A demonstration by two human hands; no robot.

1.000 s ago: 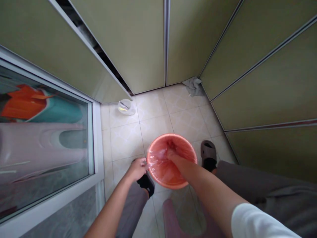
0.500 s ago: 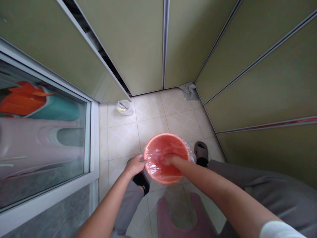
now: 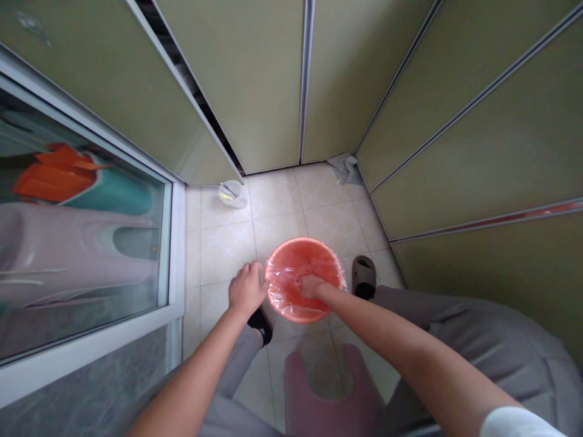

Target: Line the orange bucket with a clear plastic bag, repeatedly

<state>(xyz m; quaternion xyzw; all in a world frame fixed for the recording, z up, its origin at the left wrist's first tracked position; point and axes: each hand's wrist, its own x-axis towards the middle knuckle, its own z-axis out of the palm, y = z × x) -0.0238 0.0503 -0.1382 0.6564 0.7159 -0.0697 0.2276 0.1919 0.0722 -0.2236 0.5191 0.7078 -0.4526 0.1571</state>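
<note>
While I sit over the tiled floor (image 3: 228,249), the glass door (image 3: 82,243) is at my far left and a small white cup (image 3: 232,194) stands near the cabinet. My left hand (image 3: 246,290) is closed on the left rim of the red bin (image 3: 303,279), pinching the clear plastic liner (image 3: 285,285) against it. My right hand (image 3: 310,285) is inside the bin with fingers curled in the liner; how tight, I cannot tell. To do this well, I think I should keep the rim pinned and press the film gently to the wall, so it does not tear. Further right are my slipper (image 3: 364,276) and a grey rag (image 3: 344,169) in the corner. Compared with one second ago, my right hand came up from the deep bottom toward the near side.
</note>
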